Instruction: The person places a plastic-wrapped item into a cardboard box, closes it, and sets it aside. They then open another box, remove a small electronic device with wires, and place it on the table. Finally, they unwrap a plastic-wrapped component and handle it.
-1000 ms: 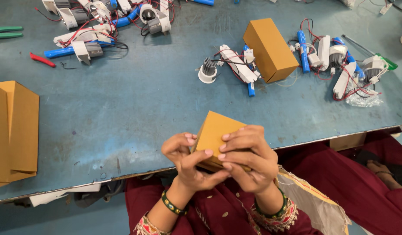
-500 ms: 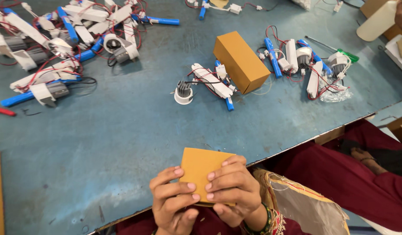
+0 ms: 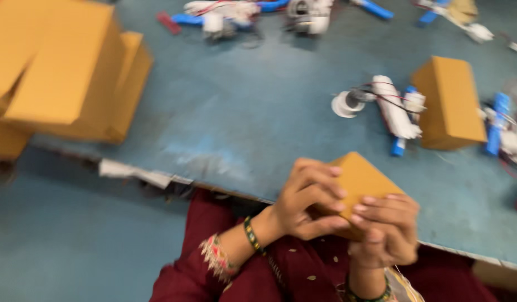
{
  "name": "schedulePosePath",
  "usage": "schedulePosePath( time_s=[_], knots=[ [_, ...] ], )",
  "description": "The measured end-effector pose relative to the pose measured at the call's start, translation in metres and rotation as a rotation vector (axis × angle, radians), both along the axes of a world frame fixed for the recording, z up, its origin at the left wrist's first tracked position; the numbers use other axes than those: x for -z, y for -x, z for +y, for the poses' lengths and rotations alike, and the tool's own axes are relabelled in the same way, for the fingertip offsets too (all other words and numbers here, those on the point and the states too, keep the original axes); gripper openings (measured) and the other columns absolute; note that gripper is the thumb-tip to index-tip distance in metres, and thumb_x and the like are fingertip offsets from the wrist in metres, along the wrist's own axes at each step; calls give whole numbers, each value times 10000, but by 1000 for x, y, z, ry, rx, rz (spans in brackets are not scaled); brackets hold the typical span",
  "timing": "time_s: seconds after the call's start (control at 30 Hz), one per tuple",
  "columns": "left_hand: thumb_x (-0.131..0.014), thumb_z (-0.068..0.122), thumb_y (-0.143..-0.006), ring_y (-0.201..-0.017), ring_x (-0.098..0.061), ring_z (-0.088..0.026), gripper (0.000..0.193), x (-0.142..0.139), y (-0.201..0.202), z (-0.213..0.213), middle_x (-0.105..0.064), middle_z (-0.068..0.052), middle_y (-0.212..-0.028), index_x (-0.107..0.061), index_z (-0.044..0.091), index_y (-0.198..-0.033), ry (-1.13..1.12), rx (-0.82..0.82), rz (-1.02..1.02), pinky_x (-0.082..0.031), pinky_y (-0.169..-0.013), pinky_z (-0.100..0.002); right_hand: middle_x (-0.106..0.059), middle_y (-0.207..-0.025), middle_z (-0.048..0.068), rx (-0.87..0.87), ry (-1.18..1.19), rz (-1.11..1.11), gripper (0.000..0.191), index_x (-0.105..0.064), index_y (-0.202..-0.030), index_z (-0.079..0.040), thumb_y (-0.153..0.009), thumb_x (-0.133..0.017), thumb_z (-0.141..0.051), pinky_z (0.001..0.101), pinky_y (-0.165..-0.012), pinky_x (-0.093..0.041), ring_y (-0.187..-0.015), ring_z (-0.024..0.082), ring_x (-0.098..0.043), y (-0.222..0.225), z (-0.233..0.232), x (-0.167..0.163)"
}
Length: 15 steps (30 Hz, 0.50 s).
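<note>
Gripping a small tan cardboard box with both hands over the near edge of the blue worktable, we see from the head camera the left hand and right hand with fingers curled and clamped on its sides. A closed tan box and a wired white-and-blue assembly lie beyond, flat cartons stacked at left. Held past the table's lip, the box could drop to the lap should either hold loosen.

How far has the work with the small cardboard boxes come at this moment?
Looks done: one closed box stands on the table. In hand: left hand and right hand grip a small box. Left: wired parts lie loose; flat cartons wait.
</note>
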<state>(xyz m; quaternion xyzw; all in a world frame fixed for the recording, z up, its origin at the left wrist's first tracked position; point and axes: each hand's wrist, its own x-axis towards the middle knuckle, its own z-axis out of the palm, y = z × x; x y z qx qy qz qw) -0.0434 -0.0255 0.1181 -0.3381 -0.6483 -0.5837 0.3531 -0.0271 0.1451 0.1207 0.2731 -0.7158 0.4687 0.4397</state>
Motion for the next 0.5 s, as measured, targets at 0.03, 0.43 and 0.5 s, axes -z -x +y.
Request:
schedulePosePath(
  time_s=[0.03, 0.43, 0.5],
  knots=[
    [-823, 409, -875, -1289, -579, -285, 354, -11, -3, -8, -640, -15, -1213, -652, 153, -1050, 56, 46, -10, -432, -1080, -402, -703, -898, 29, -10, 0, 3, 431, -671, -789, -93, -1084, -588, -396, 359, -918, -472, -898, 184, -686, -2, 0, -3],
    [-894, 408, -764, -1327, -508, -313, 837, -32, -58, -108, -497, -129, -1398, -455, 175, -1437, 367, -194, -137, -418, -1135, -447, -637, -1000, 101, -186, -6, 343, 459, -653, -925, -44, -1037, -567, -480, 401, -872, -544, -932, 266, -659, -10, -33, -19],
    [-849, 445, -877, -1338, -483, -256, 880, 9, -61, -120, -431, -109, -1417, -300, 103, -1473, -240, -128, -415, -453, -1152, -415, -616, -1084, 117, -191, 140, 250, 408, -636, -1008, -16, -1066, -591, -417, 378, -863, -597, -968, 265, -667, -6, -29, -6]
  ],
)
